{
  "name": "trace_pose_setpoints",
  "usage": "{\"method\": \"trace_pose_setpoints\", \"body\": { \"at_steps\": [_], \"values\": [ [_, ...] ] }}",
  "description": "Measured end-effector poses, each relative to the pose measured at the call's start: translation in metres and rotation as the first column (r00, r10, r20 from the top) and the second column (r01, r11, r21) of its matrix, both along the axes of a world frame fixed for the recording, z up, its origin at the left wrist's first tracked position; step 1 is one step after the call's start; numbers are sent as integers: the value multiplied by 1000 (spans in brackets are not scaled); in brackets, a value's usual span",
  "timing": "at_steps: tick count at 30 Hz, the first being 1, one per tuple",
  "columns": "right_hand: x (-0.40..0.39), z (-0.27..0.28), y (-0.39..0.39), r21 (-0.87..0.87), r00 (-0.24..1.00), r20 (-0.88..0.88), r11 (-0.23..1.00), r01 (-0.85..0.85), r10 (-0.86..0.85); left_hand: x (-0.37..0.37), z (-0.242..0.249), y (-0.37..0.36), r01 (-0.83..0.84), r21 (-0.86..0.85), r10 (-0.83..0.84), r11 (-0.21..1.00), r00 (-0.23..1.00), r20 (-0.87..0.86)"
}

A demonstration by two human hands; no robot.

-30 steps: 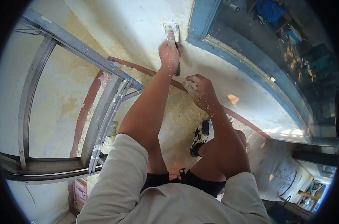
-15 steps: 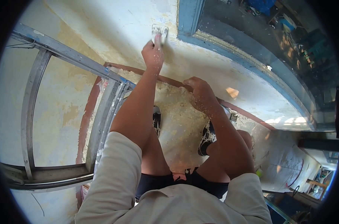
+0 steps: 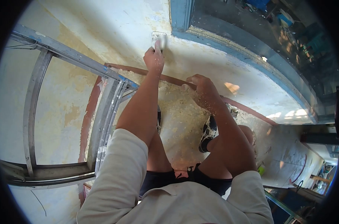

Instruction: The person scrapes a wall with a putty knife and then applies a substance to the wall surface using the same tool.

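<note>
My left hand (image 3: 154, 59) is closed on a flat scraper (image 3: 159, 40), whose pale blade lies against the wall (image 3: 132, 22) just below the corner of a blue window frame (image 3: 181, 22). My right hand (image 3: 203, 91) hangs over the floor near the brown skirting strip, with its fingers curled and pale flakes over its back. Whether its fingers hold anything is hidden. The wall shows whitish and yellowish patches of worn paint.
A metal ladder-like frame (image 3: 68, 61) leans at the left. Flakes cover the floor (image 3: 177, 127) around my dark shoes (image 3: 208, 132). Brown skirting (image 3: 177, 81) runs along the wall base. Behind the glass (image 3: 248, 30) are assorted items.
My left hand and the scraper have moved slightly down the wall. My right hand remains nearly in place. The view has shifted a little, with the window frame further left.
</note>
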State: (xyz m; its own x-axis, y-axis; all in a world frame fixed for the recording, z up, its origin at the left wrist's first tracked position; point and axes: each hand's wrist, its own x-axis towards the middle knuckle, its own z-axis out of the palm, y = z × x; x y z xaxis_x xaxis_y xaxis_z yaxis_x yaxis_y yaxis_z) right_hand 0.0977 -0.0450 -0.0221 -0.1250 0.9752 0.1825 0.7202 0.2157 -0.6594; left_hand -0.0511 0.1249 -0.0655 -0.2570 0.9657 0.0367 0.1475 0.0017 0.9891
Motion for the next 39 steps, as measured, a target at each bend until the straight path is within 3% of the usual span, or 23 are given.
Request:
{"method": "trace_pose_setpoints", "body": {
  "at_steps": [6, 8, 9, 11, 13, 15, 16, 19, 20, 24, 26, 27, 29, 30, 35, 39],
  "values": [
    [-4, 2, 5, 46, 1000, -8, 999, -12, 12, -11, -3, 3, -5, -45, 1, 999, 997, -83],
    [-8, 2, 7, 32, 1000, -19, 999, -16, 16, -15, 12, 2, 89, 70, -95, 994, 992, 88],
    [-10, 2, 8, 21, 1000, -18, 1000, -22, 22, -18, 6, 1, 92, 69, -98, 993, 991, 88],
    [-10, 1, 10, 31, 999, -3, 999, -35, 35, -21, -14, 1, 73, -37, -77, 997, 991, -113],
    [-11, 1, 12, 38, 999, 5, 998, -45, 45, -10, -5, -1, 64, -60, -68, 996, 996, -60],
    [-12, 0, 14, 32, 999, 6, 999, -36, 35, 1, 11, -3, 93, 1, -92, 996, 979, 184],
    [-14, -1, 13, 22, 999, -1, 999, -36, 36, 3, 21, -1, 125, 77, -138, 989, 970, 202],
    [-14, -2, 14, -5, 1000, -6, 1000, -21, 21, -6, 5, 3, 83, 1, -81, 997, 976, 204],
    [-14, -5, 14, -16, 1000, 11, 999, -28, 28, -13, -7, 6, 40, -40, -34, 998, 991, 126],
    [-11, -5, 11, -29, 998, 46, 999, -41, 42, -14, 7, 8, 27, -91, -17, 996, 994, 110],
    [-11, -4, 9, -39, 999, 29, 998, -40, 41, -13, 40, 9, 129, 127, -148, 983, 977, 153],
    [-10, -3, 10, -36, 999, 18, 999, -31, 32, -16, 31, 10, 136, 126, -155, 983, 976, 150],
    [-8, -6, 9, -31, 999, 32, 999, -35, 36, -26, 1, 14, 83, -81, -83, 993, 997, -2],
    [-8, -6, 10, -22, 998, 42, 999, -41, 42, -26, 3, 9, 44, -93, -47, 995, 998, -32],
    [-8, -3, 9, -31, 999, 41, 999, -35, 37, -14, 51, 12, 81, 134, -83, 988, 997, 10],
    [-7, -3, 9, -47, 998, 54, 998, -34, 37, -17, 30, 6, 30, 8, -30, 1000, 1000, 6]
  ]
}}
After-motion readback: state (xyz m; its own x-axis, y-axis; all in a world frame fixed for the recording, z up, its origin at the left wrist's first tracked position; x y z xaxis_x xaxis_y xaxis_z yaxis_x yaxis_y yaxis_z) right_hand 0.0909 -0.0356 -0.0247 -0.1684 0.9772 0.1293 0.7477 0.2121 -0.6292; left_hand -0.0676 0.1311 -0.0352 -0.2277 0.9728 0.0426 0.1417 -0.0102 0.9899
